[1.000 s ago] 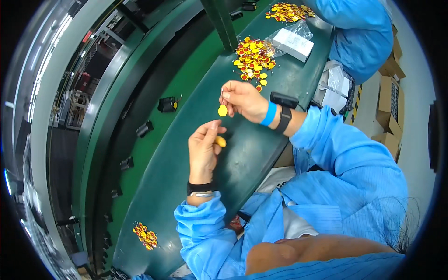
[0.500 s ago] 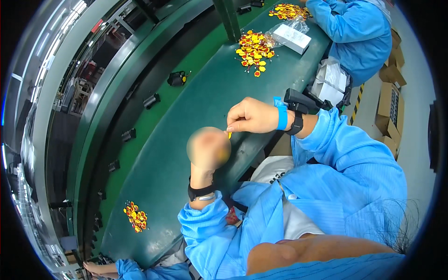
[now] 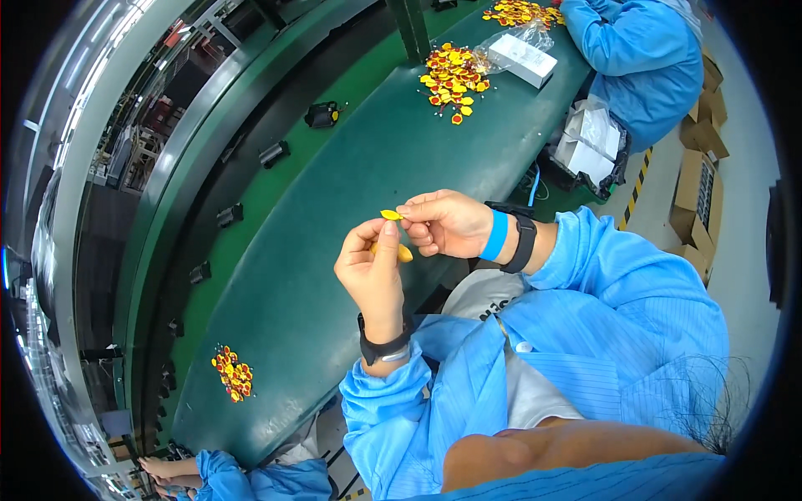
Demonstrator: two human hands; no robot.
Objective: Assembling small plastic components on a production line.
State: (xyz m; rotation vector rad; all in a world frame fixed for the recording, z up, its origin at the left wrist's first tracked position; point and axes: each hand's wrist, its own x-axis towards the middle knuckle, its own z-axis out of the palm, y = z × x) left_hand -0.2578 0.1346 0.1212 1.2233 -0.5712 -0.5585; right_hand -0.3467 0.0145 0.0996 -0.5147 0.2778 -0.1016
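Note:
Over the green bench, my two hands meet at their fingertips. My right hand pinches the edge of a small flat yellow piece between thumb and forefinger; its other fingers are curled in. Just below that piece is the thumb tip of my left hand, near or touching it. A second yellow piece sticks out of my closed left hand, beside the thumb. How many pieces lie inside that hand is hidden. Both wrists wear black bands, and a blue strap circles the right one.
Piles of yellow-and-red pieces lie on the green bench, one more at lower left. A white box stands near a co-worker's blue sleeve. Black parts line the green belt beyond. Cardboard boxes stand right.
My right hand has rolled over, so its curled fingers show. The yellow piece at its fingertips has moved up and left. My left hand has turned and shifted slightly; its thumb now points up.

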